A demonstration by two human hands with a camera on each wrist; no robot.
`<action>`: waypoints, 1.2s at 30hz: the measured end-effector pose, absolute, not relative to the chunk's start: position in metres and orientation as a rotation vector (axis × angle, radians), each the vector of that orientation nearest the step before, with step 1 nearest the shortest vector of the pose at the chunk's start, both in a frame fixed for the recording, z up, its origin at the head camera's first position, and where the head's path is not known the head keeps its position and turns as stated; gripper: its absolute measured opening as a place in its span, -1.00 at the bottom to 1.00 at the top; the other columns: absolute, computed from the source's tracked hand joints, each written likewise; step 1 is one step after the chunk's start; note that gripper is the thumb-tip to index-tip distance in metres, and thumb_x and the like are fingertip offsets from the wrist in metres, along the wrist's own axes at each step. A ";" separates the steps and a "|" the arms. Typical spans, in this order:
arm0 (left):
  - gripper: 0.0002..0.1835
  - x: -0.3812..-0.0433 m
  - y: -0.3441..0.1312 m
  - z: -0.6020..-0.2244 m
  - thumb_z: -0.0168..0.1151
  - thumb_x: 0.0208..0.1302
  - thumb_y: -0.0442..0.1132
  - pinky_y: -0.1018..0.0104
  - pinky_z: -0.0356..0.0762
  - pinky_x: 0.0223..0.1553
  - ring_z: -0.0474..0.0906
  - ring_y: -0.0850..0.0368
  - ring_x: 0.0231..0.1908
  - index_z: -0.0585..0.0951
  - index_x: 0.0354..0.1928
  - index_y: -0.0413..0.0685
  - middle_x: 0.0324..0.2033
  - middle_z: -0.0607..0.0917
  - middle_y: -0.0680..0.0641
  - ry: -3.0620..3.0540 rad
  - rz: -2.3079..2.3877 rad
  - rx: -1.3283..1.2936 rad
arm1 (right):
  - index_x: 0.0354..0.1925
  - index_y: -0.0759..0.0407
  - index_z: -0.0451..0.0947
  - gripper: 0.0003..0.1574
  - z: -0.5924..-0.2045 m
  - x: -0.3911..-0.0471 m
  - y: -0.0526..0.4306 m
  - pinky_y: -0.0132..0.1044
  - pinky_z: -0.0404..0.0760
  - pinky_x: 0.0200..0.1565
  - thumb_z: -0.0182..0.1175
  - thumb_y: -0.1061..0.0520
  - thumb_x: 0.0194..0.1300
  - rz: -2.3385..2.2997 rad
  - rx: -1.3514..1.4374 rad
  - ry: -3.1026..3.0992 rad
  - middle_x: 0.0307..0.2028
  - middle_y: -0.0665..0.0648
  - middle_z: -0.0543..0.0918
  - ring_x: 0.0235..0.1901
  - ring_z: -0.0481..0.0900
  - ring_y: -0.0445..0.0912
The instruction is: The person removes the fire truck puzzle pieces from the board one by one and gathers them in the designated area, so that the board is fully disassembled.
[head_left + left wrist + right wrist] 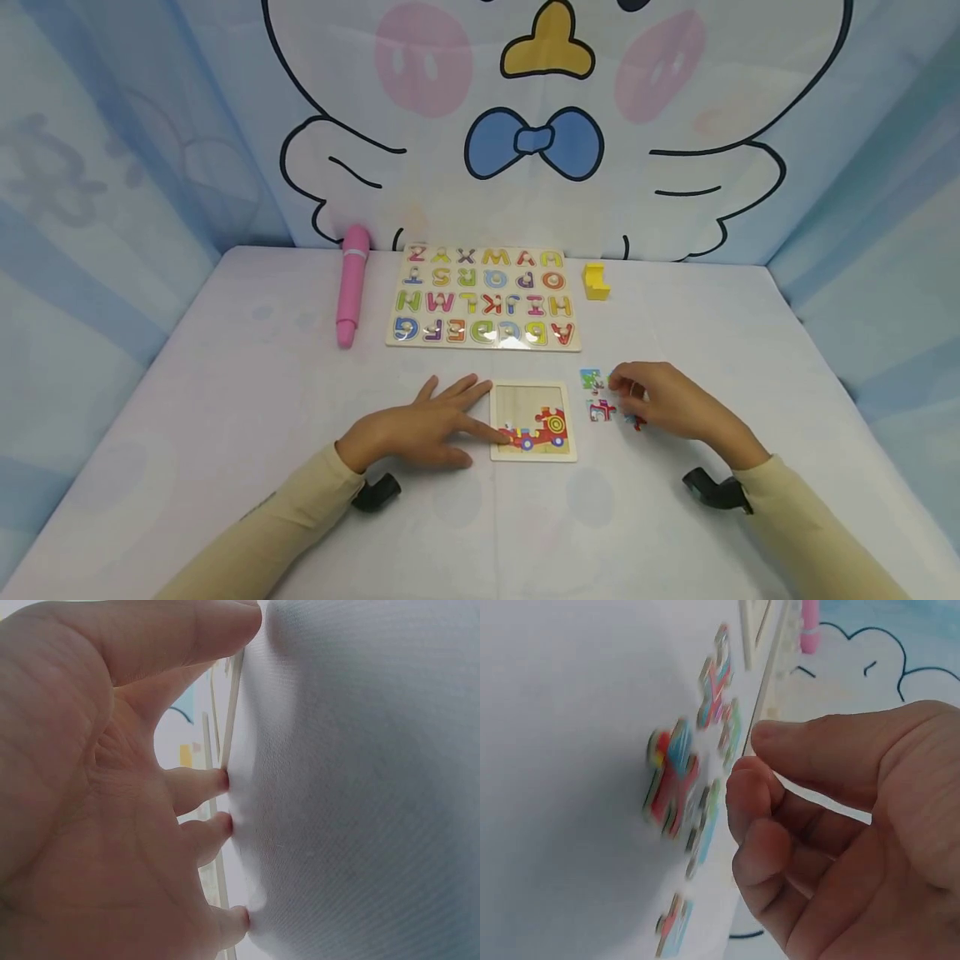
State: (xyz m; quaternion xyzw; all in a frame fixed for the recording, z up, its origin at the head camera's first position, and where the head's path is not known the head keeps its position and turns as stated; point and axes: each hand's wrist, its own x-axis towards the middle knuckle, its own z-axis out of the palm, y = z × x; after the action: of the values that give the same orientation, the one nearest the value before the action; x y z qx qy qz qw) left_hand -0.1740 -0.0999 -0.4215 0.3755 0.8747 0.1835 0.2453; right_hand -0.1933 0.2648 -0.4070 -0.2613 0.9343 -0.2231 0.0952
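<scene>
My left hand (427, 429) lies palm down with fingers spread, its index fingertip on a wooden frame puzzle (521, 396). Part of a red train picture fills the lower and right side of that puzzle. In the left wrist view, several fingertips of the left hand (112, 787) touch the cloth and the puzzle's edge. Over loose jigsaw pieces hovers my right hand (671, 404), fingers loosely bent. In the right wrist view, a red and blue jigsaw piece (671, 784) lies beside the right hand (840, 832); nothing shows between thumb and fingertips.
Behind the frame puzzle lies a wooden alphabet board (483, 298) with coloured letters. Left of the board is a pink stick-shaped thing (352, 287), right of it a small yellow block (596, 282). A printed curtain (532, 208) hangs behind the table.
</scene>
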 end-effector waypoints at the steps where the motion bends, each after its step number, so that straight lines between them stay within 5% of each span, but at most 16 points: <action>1: -0.49 -0.174 -0.100 -0.421 0.33 0.38 -0.14 -0.36 -0.45 0.46 -0.35 -0.07 0.61 0.58 0.33 0.48 0.62 0.00 -0.07 2.386 0.502 1.025 | -0.08 0.24 0.64 -0.78 -0.406 -0.192 0.261 -0.22 0.61 -0.21 0.35 0.34 0.28 -0.677 -0.810 2.761 -0.26 -0.01 0.64 -0.27 0.52 -0.13; 6: -0.48 -0.175 -0.100 -0.421 0.33 0.38 -0.13 -0.38 -0.44 0.45 -0.35 -0.09 0.60 0.58 0.34 0.48 0.62 0.00 -0.09 2.384 0.492 1.039 | 0.05 0.13 0.67 -0.64 -0.408 -0.189 0.232 0.02 0.59 0.09 0.36 0.32 0.28 -0.616 -1.025 2.723 0.08 0.15 0.62 0.08 0.53 0.08; 9: -0.48 -0.176 -0.101 -0.421 0.33 0.39 -0.12 -0.41 -0.42 0.44 -0.35 -0.09 0.60 0.57 0.34 0.49 0.62 -0.01 -0.09 2.386 0.480 1.051 | 0.10 0.00 0.69 -0.57 -0.411 -0.190 0.213 0.20 0.45 0.25 0.37 0.28 0.29 -0.511 -1.160 2.702 0.31 0.23 0.49 0.36 0.32 0.20; 13: -0.48 -0.176 -0.101 -0.422 0.33 0.39 -0.13 -0.43 -0.42 0.43 -0.34 -0.11 0.60 0.57 0.34 0.48 0.62 -0.01 -0.10 2.380 0.484 1.057 | 0.09 -0.08 0.72 -0.60 -0.413 -0.192 0.196 0.32 0.38 0.27 0.41 0.17 0.29 -0.396 -1.261 2.670 0.42 0.21 0.40 0.47 0.14 0.23; 22: -0.48 -0.177 -0.100 -0.424 0.33 0.38 -0.11 -0.41 -0.42 0.44 -0.35 -0.10 0.60 0.57 0.34 0.49 0.62 -0.02 -0.08 2.390 0.468 1.045 | -0.09 0.00 0.73 -0.74 -0.414 -0.194 0.189 0.20 0.48 0.19 0.47 0.16 0.23 -0.337 -1.301 2.676 0.22 0.16 0.54 0.30 0.35 0.14; 36: -0.48 -0.176 -0.099 -0.423 0.34 0.37 -0.13 -0.39 -0.43 0.44 -0.36 -0.07 0.60 0.58 0.33 0.49 0.62 -0.02 -0.07 2.389 0.461 1.030 | -0.11 0.08 0.66 -0.77 -0.412 -0.190 0.186 -0.10 0.58 0.05 0.44 0.19 0.26 -0.309 -1.254 2.692 -0.03 0.07 0.60 -0.01 0.46 -0.02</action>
State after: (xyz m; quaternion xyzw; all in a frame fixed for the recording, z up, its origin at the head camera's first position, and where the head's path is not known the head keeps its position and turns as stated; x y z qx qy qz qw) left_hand -0.1762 -0.0994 -0.4227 0.3776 0.8762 0.1692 0.2469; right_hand -0.1904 0.1861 -0.4122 -0.4185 0.8990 -0.1032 0.0778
